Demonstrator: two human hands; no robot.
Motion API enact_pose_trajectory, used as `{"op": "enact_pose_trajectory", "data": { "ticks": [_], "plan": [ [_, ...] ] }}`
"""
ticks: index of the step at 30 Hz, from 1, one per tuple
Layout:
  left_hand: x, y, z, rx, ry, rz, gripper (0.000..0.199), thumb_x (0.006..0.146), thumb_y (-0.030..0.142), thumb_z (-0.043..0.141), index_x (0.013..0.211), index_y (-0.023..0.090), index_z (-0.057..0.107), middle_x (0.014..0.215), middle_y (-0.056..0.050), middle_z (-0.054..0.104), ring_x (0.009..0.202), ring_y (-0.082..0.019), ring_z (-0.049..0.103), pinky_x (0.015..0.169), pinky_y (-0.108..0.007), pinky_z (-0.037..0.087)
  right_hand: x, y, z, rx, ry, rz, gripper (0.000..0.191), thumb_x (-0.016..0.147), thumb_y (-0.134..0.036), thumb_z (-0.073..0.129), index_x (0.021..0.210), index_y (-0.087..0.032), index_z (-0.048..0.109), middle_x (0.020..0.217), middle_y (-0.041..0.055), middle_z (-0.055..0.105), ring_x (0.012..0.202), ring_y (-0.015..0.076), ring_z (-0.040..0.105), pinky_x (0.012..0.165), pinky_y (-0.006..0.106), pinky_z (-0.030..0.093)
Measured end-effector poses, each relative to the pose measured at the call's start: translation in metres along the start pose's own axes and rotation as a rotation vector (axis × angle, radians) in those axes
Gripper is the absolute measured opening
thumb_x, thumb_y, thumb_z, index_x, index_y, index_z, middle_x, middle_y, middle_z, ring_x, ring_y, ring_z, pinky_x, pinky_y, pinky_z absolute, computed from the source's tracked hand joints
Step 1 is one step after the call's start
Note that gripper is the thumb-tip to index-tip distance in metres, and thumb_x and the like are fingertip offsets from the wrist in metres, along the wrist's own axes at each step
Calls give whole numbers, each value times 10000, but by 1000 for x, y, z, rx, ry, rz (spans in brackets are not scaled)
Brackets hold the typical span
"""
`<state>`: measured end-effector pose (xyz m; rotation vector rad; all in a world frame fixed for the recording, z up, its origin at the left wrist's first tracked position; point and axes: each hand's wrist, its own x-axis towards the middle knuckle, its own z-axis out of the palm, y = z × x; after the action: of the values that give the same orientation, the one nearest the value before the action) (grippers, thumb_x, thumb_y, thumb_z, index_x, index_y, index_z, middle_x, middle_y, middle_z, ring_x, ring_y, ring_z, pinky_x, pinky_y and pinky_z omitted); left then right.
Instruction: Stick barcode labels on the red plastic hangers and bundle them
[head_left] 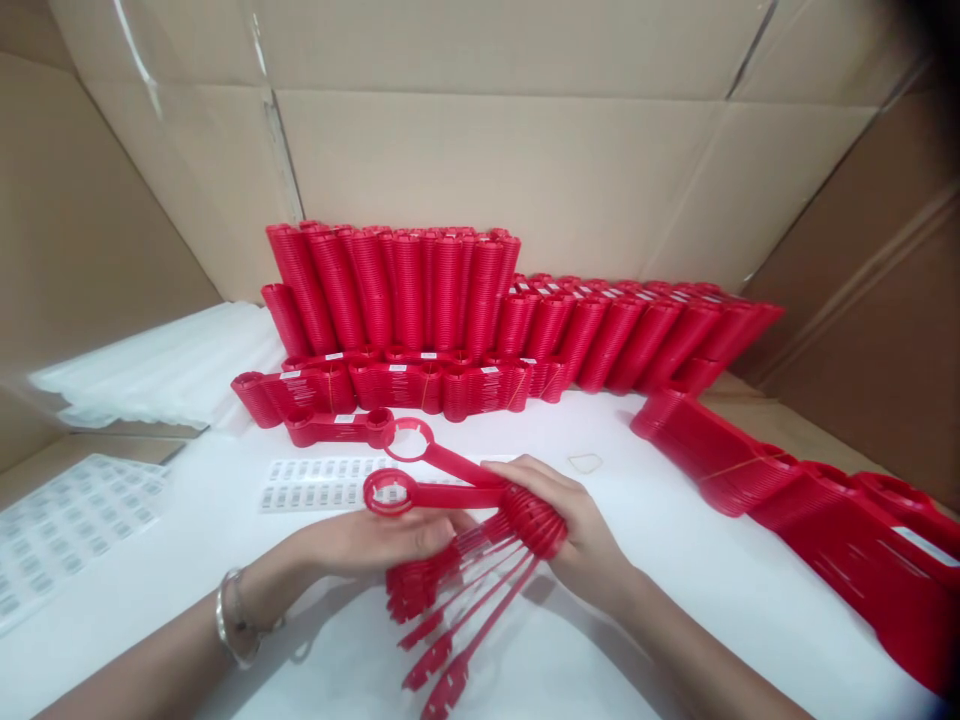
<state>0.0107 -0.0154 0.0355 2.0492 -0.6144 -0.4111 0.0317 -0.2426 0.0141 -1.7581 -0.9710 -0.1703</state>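
My right hand is closed around one end of a fanned-out bunch of red plastic double-ring pieces, flat bars with a ring at each end. Two of the pieces stick out to the left with their open rings showing, while several others splay downward and are slightly blurred. My left hand, with a bracelet on the wrist, reaches in from the left. Its thumb lies over the lower part of the bunch, and its other fingers are mostly hidden behind the pieces.
Tall stacks of the same red pieces stand at the back, with banded bundles before them. More bundles line the right. Label sheets and white foam sleeves lie left. A rubber band rests on the white table. Cardboard walls surround everything.
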Motion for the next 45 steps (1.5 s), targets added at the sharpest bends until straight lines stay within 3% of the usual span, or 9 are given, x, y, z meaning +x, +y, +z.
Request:
{"op": "enact_pose_trajectory", "data": {
  "ticks": [3, 10, 13, 18, 23, 28, 30, 35, 45],
  "plan": [
    [3, -12, -5, -198, 89, -51, 411, 865, 493, 386, 1105, 196, 540, 1050, -91, 590, 888, -152, 601, 769, -278, 517, 2, -1, 2, 26, 46, 135, 465, 775, -12, 447, 1173, -230, 548, 1003, 43, 584, 922, 146, 565, 788, 250, 441],
    [9, -28, -6, 33, 652, 252, 600, 854, 351, 484, 1373, 283, 190, 1392, -86, 288, 1254, -207, 352, 1016, -342, 361, 6, -7, 10, 245, -16, 416, 391, 772, -58, 477, 1107, -214, 607, 999, 28, 611, 918, 151, 571, 798, 245, 434],
    [8, -26, 1, 39, 718, 330, 475, 860, 271, 479, 1307, 260, 318, 1272, -87, 435, 1112, -174, 492, 926, -307, 430, 5, -10, 16, 397, -68, 511, 359, 780, -89, 494, 1091, -213, 626, 928, 25, 632, 862, 152, 583, 743, 243, 447],
    [8, -20, 5, 182, 836, 423, 43, 812, 179, 525, 850, 158, 527, 800, -26, 544, 771, -105, 536, 701, -214, 445, 2, -13, 26, 538, -143, 633, 318, 765, -126, 538, 1054, -196, 652, 864, 34, 652, 750, 145, 590, 658, 241, 456],
    [9, -26, -34, 44, 983, 172, 236, 885, 352, 365, 915, 160, 497, 840, -34, 563, 760, -124, 549, 702, -252, 449, 6, -12, 19, 454, 15, 557, 315, 758, -123, 530, 1042, -186, 652, 929, 34, 651, 835, 158, 596, 715, 242, 465],
    [1, -35, -58, 699, 328, -66, 285, 839, 345, 435, 1017, 197, 602, 995, -60, 570, 924, -196, 502, 810, -319, 404, 7, -4, 16, 381, 113, 544, 314, 757, -139, 524, 1047, -170, 640, 1024, 49, 641, 920, 188, 591, 806, 281, 464],
    [0, -39, -53, 791, 213, -93, 283, 851, 327, 418, 1012, 200, 613, 985, -66, 552, 905, -192, 497, 778, -306, 405, 6, -1, 18, 380, 105, 560, 334, 754, -138, 518, 1067, -165, 632, 1038, 56, 637, 922, 196, 593, 798, 290, 471],
    [3, -48, -41, 823, 204, -93, 219, 864, 283, 420, 949, 206, 606, 980, -41, 544, 864, -149, 520, 702, -236, 400, 3, 5, 23, 394, 81, 617, 398, 733, -112, 482, 1102, -165, 620, 1054, 58, 632, 883, 189, 602, 795, 301, 478],
    [4, -48, -38, 889, 219, 3, 216, 876, 273, 400, 799, 169, 573, 940, -48, 558, 869, -158, 481, 710, -261, 374, 2, 13, 24, 369, 35, 708, 492, 665, -78, 396, 1104, -128, 613, 718, 20, 666, 451, 104, 515, 596, 277, 494]
  ]
}}
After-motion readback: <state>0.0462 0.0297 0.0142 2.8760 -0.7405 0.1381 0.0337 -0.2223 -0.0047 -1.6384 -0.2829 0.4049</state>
